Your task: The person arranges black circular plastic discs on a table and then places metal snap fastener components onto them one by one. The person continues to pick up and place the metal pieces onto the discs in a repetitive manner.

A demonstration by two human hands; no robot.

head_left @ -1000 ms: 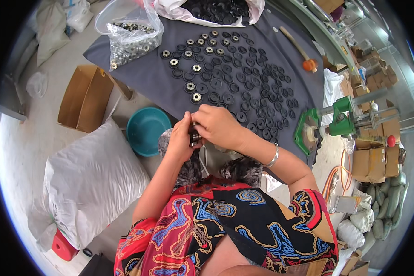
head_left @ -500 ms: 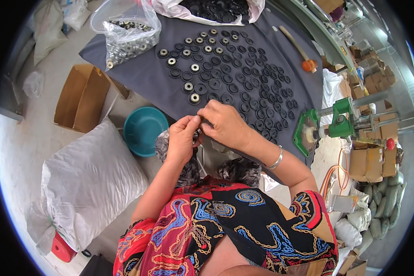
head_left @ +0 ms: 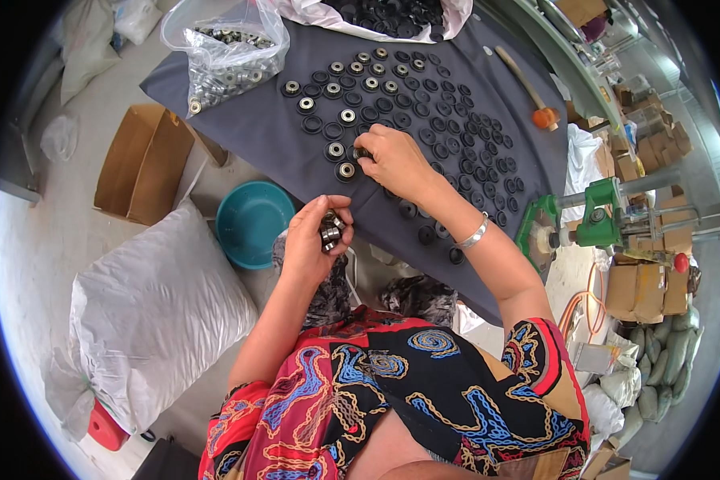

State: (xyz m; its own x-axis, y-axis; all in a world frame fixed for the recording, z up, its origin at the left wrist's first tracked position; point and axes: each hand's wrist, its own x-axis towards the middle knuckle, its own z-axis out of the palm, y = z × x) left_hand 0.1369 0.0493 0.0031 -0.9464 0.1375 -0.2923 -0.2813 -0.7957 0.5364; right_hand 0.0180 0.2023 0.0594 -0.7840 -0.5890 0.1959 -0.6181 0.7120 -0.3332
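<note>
My left hand is off the table's near edge, its fingers curled round several shiny metal bearings. Over the grey cloth, my right hand reaches among the black rings, thumb and fingertips pinched on a bearing at one of them. The fingers partly cover that bearing, so how far it sits in the ring cannot be seen. Just left of these fingertips, a bearing lies inside a black ring. More rings with bearings in them are grouped on the left side of the spread.
A clear bag of bearings and a white bag of black parts stand at the table's far side. An orange-headed mallet and green press are at right. Below the left edge sit a teal basin, cardboard box and white sack.
My right hand has left my left hand and moved forward onto the rings with a bearing. My left hand has turned a little open, showing the bearings in it. The view has shifted slightly.
</note>
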